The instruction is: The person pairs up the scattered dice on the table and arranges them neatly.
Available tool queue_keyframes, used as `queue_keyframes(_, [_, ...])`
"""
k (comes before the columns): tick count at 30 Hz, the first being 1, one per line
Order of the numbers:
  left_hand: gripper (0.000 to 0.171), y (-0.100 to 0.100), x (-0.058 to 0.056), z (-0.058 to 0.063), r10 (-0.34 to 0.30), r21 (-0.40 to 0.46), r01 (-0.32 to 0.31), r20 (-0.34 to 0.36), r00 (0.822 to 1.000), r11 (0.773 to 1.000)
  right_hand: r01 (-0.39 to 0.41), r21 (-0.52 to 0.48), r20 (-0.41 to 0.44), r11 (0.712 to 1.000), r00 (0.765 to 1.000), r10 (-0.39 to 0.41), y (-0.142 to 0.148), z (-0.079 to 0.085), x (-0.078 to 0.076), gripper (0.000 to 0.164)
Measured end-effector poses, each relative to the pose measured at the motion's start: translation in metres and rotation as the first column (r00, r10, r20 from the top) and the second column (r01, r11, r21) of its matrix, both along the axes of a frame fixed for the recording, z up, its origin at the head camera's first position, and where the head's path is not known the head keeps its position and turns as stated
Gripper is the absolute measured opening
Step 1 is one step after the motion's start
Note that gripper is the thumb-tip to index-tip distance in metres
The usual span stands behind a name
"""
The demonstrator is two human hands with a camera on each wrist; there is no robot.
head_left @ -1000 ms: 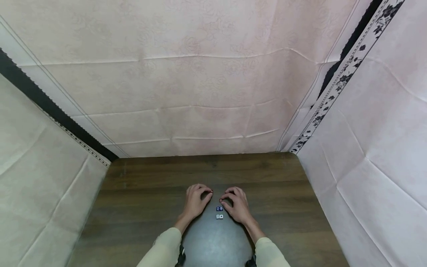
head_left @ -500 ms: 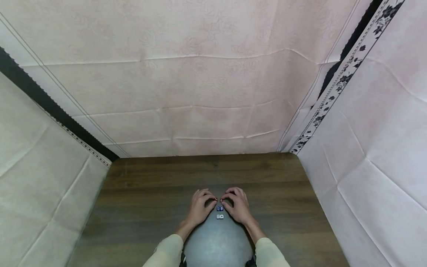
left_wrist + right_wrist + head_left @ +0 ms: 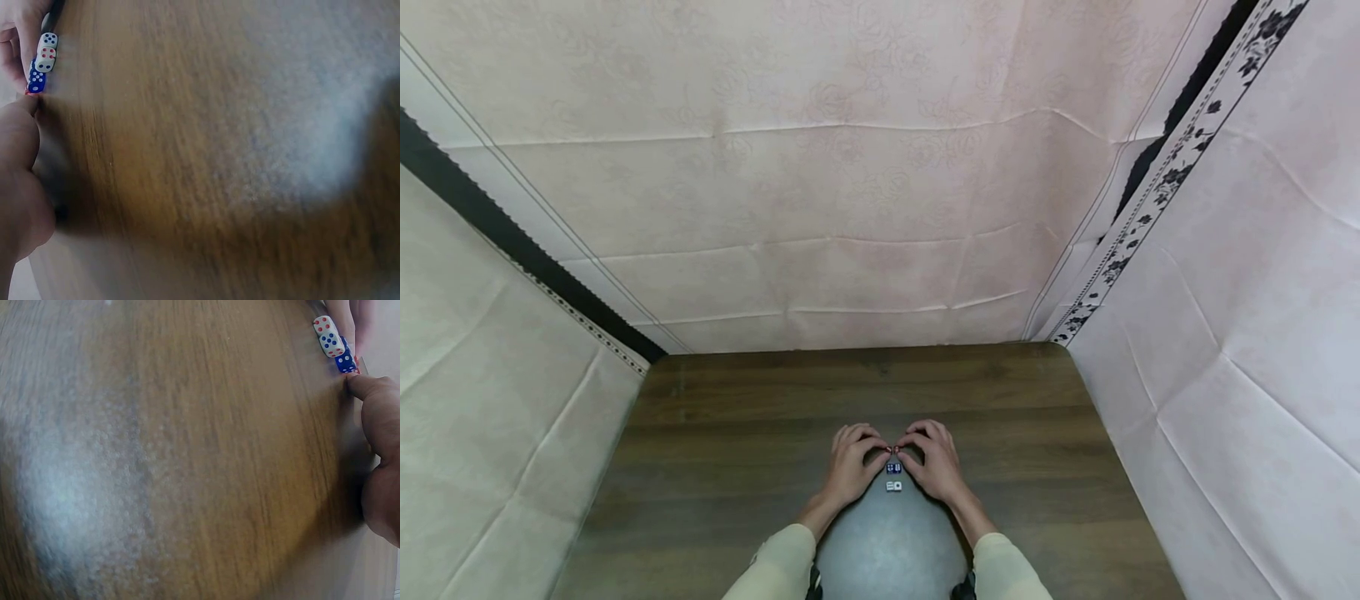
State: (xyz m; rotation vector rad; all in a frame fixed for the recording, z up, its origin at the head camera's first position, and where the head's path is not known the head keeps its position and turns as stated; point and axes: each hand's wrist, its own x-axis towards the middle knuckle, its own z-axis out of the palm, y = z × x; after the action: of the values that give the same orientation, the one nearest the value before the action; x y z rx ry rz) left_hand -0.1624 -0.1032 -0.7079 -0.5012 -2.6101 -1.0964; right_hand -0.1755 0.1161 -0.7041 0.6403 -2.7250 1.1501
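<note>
My left hand [image 3: 848, 468] pinches a small red die [image 3: 890, 450] between thumb and forefinger. Facing it, my right hand [image 3: 936, 468] pinches another red die [image 3: 896, 451] the same way. The two red dice are side by side, almost wholly covered by the fingertips; whether they touch I cannot tell. Just nearer to me lies a pair of blue dice [image 3: 893, 468] with white pips. Nearer still is a pair of white dice [image 3: 893, 486], touching each other. In the left wrist view the white dice [image 3: 46, 52] show blue and red pips beside the blue dice [image 3: 37, 80].
The dice lie on a brown wood-grain table [image 3: 737, 467] with a grey glare patch in front of me. Pale cloth [image 3: 865, 208] hangs behind the table's far edge, and more cloth [image 3: 1247, 317] closes in the right side and the left.
The left hand has moved right with its red die, up beside the die in the right hand. The right hand, the blue dice and the white dice have stayed nearly still.
</note>
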Motion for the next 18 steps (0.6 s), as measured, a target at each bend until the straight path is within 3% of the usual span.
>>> queue_keyframes(18, [0.011, 0.0019, -0.0015, -0.005, 0.018, -0.019, -0.018, -0.026, 0.999, 1.0, 0.008, -0.001, 0.011, 1.0, 1.0, -0.008, -0.0006, 0.0008, 0.0004, 0.012])
